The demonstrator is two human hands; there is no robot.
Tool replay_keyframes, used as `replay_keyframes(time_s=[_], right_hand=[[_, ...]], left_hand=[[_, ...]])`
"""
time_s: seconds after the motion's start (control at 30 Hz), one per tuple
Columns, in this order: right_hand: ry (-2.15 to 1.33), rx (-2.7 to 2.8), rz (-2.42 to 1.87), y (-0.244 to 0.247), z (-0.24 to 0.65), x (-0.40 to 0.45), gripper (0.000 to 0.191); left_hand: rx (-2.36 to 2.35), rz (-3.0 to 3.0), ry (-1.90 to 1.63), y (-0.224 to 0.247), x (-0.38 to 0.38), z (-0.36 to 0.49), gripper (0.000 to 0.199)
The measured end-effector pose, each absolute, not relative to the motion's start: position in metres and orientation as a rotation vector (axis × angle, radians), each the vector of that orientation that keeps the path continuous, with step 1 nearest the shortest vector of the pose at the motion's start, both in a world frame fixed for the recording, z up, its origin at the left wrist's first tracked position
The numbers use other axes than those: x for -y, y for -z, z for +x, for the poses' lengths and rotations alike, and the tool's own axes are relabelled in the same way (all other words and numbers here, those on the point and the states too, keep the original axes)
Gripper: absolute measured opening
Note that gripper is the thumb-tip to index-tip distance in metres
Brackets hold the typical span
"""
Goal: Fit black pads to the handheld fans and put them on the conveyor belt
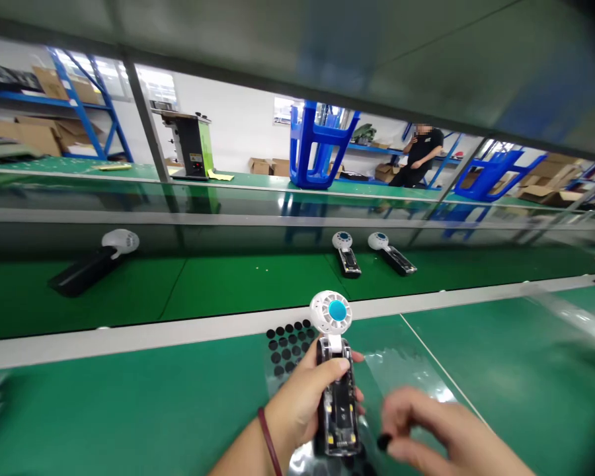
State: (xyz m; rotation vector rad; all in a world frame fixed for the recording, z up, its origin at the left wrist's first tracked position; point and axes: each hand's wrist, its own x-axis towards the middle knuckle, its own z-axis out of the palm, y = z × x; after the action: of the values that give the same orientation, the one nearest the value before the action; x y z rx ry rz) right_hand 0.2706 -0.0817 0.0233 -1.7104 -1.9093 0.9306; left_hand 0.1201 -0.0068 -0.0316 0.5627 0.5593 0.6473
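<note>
My left hand [305,396] is wrapped round a handheld device [338,396], with the thumb lying across its front. The device has a round, vented white head with a blue centre and a black handle under a clear cover. To its right, my right hand [426,423] is blurred by motion, its thumb and finger pinching a small black round sticker [384,441]. Beneath and behind the device lies a clear sheet of black round stickers [288,344], partly hidden by my left hand. A clear plastic sheet or bag [406,370] rests on the bench beside it.
Beyond the bench's pale edge [178,340] runs a green conveyor belt [228,284]. On it lie several similar devices, including a near one [347,254] and one [96,264] at left. An overhead shelf [277,39] spans the top. Blue stools [320,145] and a person [421,155] are behind.
</note>
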Motion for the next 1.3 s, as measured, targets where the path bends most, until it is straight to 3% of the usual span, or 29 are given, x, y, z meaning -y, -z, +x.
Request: replay_keyframes(time_s=[0.13,0.3,0.7,1.3], right_hand=[[-1.016,1.679,-1.740,-0.049,0.254,0.049,0.009],[-1.161,1.628,-1.598,-0.039,0.235,0.033,0.014],[-0.895,1.725,-1.761,-0.027,0.226,0.032,0.016],[-0.814,1.670,-1.725,-0.013,0.224,0.037,0.014]], left_hand=[[-0.597,0.517,-0.712,0.033,0.008,0.121,0.037],[-0.666,0.335,-0.593,0.032,0.008,0.122,0.062],[-0.486,0.192,-0.643,0.020,0.008,0.119,0.047],[-0.527,0.139,-0.626,0.025,0.007,0.117,0.058]])
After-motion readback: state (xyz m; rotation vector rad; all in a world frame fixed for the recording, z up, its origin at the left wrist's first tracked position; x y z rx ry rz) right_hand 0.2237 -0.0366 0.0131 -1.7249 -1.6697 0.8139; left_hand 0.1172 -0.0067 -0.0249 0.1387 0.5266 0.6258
